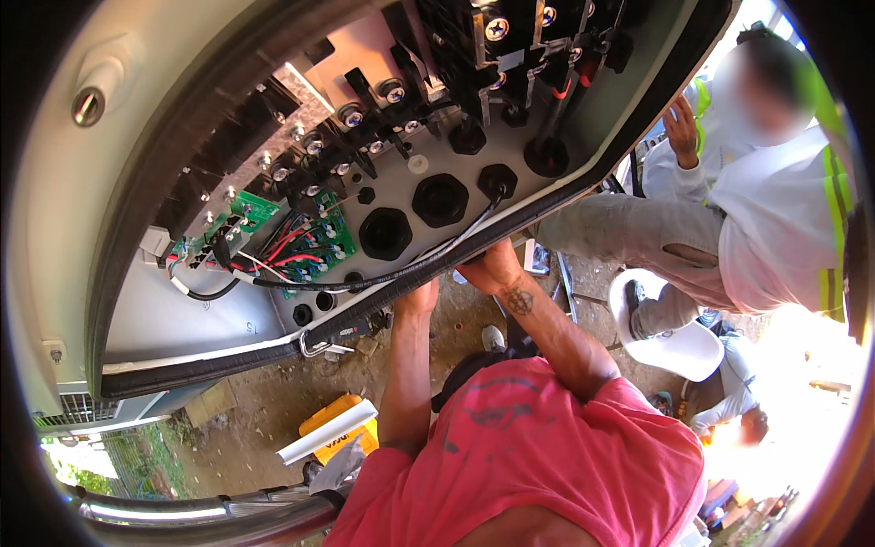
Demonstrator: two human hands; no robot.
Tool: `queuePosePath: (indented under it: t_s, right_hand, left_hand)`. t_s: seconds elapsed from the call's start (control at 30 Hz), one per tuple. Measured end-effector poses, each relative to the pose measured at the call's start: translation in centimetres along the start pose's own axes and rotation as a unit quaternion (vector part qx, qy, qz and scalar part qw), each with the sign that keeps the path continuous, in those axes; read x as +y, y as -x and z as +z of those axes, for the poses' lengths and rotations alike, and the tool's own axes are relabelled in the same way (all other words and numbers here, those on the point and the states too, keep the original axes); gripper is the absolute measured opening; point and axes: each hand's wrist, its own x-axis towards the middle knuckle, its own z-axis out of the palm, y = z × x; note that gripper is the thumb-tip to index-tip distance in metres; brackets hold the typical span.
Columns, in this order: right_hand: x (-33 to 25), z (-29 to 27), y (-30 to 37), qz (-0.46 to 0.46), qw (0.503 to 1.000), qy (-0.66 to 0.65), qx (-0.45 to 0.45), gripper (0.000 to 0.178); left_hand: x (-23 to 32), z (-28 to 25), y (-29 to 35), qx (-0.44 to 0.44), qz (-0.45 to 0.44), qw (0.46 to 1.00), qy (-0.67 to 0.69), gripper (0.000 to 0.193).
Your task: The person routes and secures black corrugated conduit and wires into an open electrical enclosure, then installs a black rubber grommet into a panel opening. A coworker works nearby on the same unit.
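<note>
An open grey electrical enclosure [109,356] with a black gasketed rim [219,368] fills the upper part of the view. My left hand [417,297] reaches up under the lower rim, and the rim hides its fingers. Close by on the right, my right hand [492,267] is also raised against the underside, its fingers out of sight. Just above my hands, a black cable [365,282] runs along the inside of the rim into a black cable gland [498,182]. Larger black hexagonal plugs [440,200] sit in the enclosure floor. Whatever my fingers touch underneath is hidden.
Green circuit boards [333,239] with red and white wires lie inside at left. A person in a white hi-vis top [766,201] stands at right, one foot by a white tub [697,351]. Another person [729,383] is lower right. A yellow case [333,415] rests on the dirt.
</note>
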Motion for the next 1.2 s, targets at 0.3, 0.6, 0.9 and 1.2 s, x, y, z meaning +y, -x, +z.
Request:
queuePosePath:
  t_s: [0.3,0.6,0.9,1.2]
  right_hand:
    - [0.1,-3.4,-0.8,-0.044,0.993,0.108,-0.007,0.029]
    - [0.5,-7.2,-1.7,-0.166,0.859,0.483,-0.018,0.026]
    - [0.4,-7.6,-0.4,-0.103,0.931,0.348,0.031,0.021]
    - [-0.8,-7.6,-0.3,-0.330,0.500,0.800,-0.030,0.043]
  left_hand:
    - [0.3,-0.4,-0.2,-0.020,-0.031,0.997,0.062,0.055]
    - [-0.3,-2.7,-0.4,-0.061,-0.022,0.998,0.005,0.055]
    - [0.3,-3.0,-0.8,-0.082,-0.059,0.995,0.017,0.058]
    - [-0.3,-3.4,-1.0,-0.076,-0.048,0.996,-0.008,0.056]
